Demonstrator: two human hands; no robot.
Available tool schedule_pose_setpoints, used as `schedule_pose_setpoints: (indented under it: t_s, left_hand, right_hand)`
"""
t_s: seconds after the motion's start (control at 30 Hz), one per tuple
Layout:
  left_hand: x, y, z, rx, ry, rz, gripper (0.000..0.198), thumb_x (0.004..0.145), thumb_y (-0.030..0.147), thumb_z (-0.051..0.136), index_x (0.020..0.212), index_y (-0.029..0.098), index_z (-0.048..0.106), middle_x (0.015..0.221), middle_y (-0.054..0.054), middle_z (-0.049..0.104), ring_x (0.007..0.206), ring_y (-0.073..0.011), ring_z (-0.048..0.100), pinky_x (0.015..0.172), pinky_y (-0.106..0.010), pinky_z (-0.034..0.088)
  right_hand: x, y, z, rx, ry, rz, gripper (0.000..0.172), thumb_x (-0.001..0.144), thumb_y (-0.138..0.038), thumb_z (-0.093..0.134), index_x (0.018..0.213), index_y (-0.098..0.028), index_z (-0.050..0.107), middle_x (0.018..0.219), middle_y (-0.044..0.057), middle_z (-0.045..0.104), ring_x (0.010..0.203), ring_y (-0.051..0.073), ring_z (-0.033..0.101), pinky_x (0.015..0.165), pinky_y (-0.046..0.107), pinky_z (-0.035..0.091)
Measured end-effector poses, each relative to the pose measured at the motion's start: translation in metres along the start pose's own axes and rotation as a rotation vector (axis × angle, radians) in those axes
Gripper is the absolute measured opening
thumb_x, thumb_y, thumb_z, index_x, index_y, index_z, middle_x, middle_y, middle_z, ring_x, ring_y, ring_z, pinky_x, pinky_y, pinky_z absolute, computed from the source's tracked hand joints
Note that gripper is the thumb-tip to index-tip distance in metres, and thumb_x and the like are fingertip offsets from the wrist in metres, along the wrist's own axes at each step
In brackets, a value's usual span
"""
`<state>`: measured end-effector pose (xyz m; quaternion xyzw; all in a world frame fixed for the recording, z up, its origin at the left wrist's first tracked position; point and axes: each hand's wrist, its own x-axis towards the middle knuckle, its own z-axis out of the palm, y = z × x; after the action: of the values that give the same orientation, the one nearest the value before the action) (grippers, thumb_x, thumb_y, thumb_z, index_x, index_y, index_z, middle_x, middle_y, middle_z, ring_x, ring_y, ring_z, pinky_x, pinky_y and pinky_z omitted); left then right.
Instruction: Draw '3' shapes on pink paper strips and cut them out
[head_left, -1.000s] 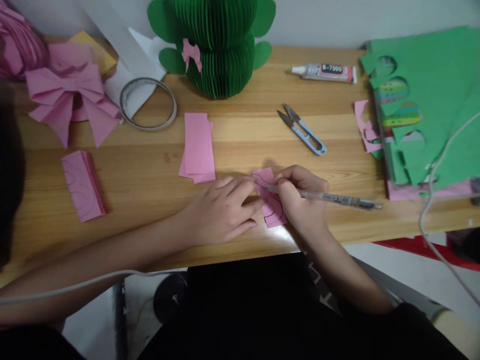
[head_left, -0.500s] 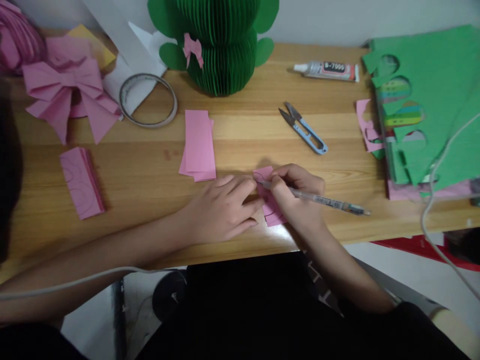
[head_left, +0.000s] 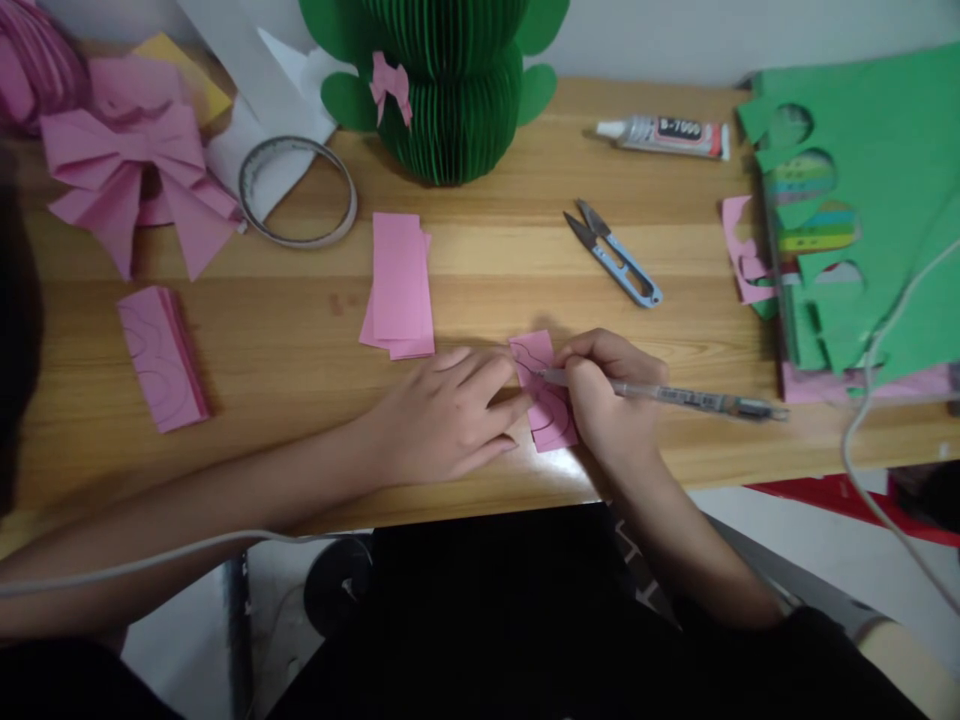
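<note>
My right hand (head_left: 619, 400) is closed round a clear-barrelled pen (head_left: 697, 400), its tip on a small pink paper strip (head_left: 553, 425) near the table's front edge. Dark curved lines are drawn on that strip. Flat on the table, my left hand (head_left: 457, 415) has its fingers stretched out, and the fingertips press the strip's left edge. Just above the left hand lies a loose stack of plain pink paper strips (head_left: 397, 280). Farther left is a pink paper stack (head_left: 163, 365) with curves drawn on top.
Thread snips (head_left: 615, 255) and a glue tube (head_left: 667, 136) lie at the back right, beside green cut paper (head_left: 900, 200). A green honeycomb paper figure (head_left: 454, 110) stands at the back. Leftward are a tape roll (head_left: 351, 215) and a pink paper bow (head_left: 139, 165). A white cable (head_left: 847, 430) hangs at right.
The pen and my right hand have shifted a little to the right and down. The drawn line at the strip's top is longer. My left hand stays on the strip.
</note>
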<state>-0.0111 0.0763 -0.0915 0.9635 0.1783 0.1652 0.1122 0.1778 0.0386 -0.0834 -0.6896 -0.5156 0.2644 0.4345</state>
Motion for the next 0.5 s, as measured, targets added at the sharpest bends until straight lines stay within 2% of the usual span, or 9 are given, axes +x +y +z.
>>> schedule_pose_setpoints:
  t_s: [0.5]
  left_hand:
    - [0.0011, 0.0002, 0.0007, 0.019, -0.009, 0.001, 0.027, 0.098, 0.034, 0.047, 0.105, 0.015, 0.065, 0.105, -0.013, 0.063, 0.098, -0.0265, 0.063, 0.081, -0.039, 0.052]
  right_hand:
    - [-0.0017, 0.0042, -0.0024, -0.010, -0.006, -0.020, 0.018, 0.068, -0.014, 0.048, 0.055, -0.020, 0.059, 0.048, -0.004, 0.055, 0.046, 0.010, 0.048, 0.045, 0.023, 0.037]
